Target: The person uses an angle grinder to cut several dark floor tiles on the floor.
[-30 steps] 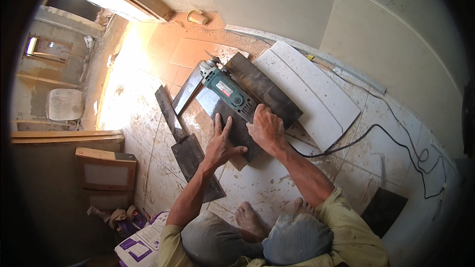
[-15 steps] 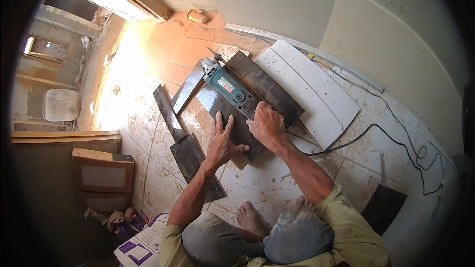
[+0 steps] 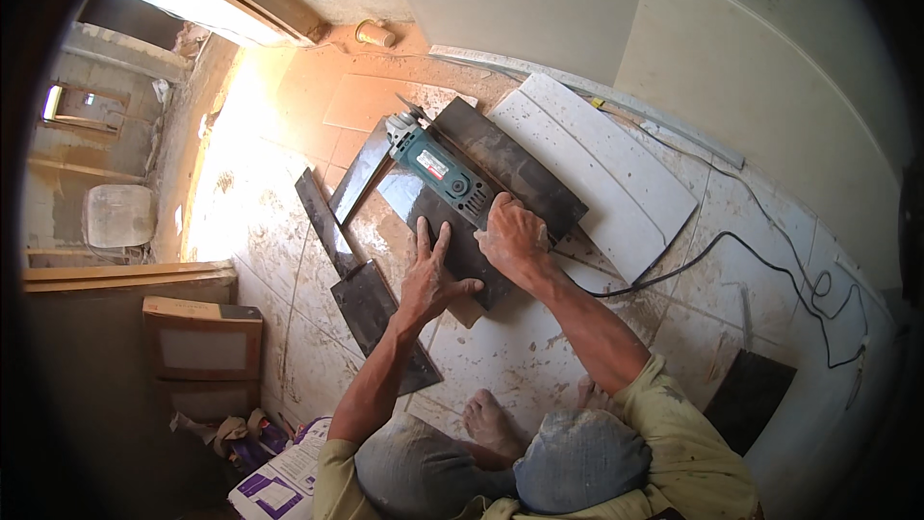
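Grinder [image 3: 438,169] is over the dark tile [image 3: 464,258], disc [image 3: 410,106] at the tile's far end; right hand [image 3: 515,239] has its fingers wrapped round the rear body, tips partly hidden; left hand [image 3: 429,281] lies flat on the tile, fingers spread, thumb out; second dark piece [image 3: 534,183] sits alongside, right of the grinder; progress: narrow dark strip [image 3: 325,220] and short piece [image 3: 385,323] already lie separate at left; can't tell if the disc spins, or how much cutting is left.
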The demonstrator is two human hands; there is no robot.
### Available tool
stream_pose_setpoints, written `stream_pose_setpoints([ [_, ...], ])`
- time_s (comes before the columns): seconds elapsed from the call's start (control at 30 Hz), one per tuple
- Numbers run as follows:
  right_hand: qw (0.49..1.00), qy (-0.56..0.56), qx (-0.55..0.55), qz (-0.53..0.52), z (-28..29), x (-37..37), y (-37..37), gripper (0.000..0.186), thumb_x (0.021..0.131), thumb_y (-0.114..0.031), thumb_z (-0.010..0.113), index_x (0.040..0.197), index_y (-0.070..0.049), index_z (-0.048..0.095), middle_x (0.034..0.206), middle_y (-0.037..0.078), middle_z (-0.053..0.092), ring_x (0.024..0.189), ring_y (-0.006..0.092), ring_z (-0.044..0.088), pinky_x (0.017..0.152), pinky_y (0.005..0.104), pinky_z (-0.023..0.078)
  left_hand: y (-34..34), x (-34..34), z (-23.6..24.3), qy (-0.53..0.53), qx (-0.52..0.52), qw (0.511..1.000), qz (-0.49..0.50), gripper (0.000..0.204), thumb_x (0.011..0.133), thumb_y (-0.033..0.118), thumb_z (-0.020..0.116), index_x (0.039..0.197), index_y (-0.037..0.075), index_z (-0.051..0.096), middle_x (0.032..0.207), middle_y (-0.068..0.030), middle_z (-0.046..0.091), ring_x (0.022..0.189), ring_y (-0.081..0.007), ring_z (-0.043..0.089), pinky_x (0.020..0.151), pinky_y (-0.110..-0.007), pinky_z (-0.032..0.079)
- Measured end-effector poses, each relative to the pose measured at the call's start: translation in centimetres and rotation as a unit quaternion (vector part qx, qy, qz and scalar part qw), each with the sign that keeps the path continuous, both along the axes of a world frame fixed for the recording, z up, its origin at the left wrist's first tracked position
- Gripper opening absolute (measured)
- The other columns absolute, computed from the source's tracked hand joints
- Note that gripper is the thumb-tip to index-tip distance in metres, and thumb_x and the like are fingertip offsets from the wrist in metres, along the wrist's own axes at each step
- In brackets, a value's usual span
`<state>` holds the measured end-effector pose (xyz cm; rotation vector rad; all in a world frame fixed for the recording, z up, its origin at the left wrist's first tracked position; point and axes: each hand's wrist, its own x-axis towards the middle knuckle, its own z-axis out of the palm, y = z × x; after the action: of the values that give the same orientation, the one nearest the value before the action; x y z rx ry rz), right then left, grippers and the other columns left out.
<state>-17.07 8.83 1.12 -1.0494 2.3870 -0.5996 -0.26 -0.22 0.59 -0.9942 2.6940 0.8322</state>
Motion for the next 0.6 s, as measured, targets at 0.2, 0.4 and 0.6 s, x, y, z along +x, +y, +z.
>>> stream_pose_setpoints([
  [0.2,1.0,0.006,0.016,0.007,0.1,0.0,0.2,0.054,0.078,-0.03,0.081,0.103,0.006,0.052,0.094,0.022,0.067,0.085,0.034,0.072,0.07,0.0406,0.059,0.0,-0.1,0.2,0.002,0.0,1.0,-0.002,0.119,0.058,0.054,0.087,0.154,0.011,0.032,0.162,-0.0257,0.005,0.146,-0.0497,0.015,0.116,-0.051,0.029],
  [0.4,1.0,0.03,0.002,0.001,-0.3,0.1,0.7,0.052,0.078,-0.032,0.082,0.1,0.005,0.052,0.092,0.021,0.067,0.083,0.0324,0.072,0.069,0.0391,0.059,0.2,-0.4,0.7,-0.012,-0.004,1.0,-0.003,0.121,0.058,0.049,0.09,0.151,0.0,0.031,0.16,-0.0301,0.006,0.147,-0.0444,0.018,0.117,-0.045,0.028],
  [0.6,1.0,0.024,0.01,0.013,-0.3,-0.1,1.3,0.04,0.081,-0.025,0.073,0.1,0.003,0.052,0.093,0.021,0.066,0.083,0.0308,0.072,0.069,0.0385,0.06,0.2,-0.4,0.6,-0.008,-0.007,1.0,-0.008,0.122,0.058,0.052,0.089,0.151,0.0,0.03,0.16,-0.0308,0.007,0.147,-0.0449,0.017,0.118,-0.046,0.027],
])
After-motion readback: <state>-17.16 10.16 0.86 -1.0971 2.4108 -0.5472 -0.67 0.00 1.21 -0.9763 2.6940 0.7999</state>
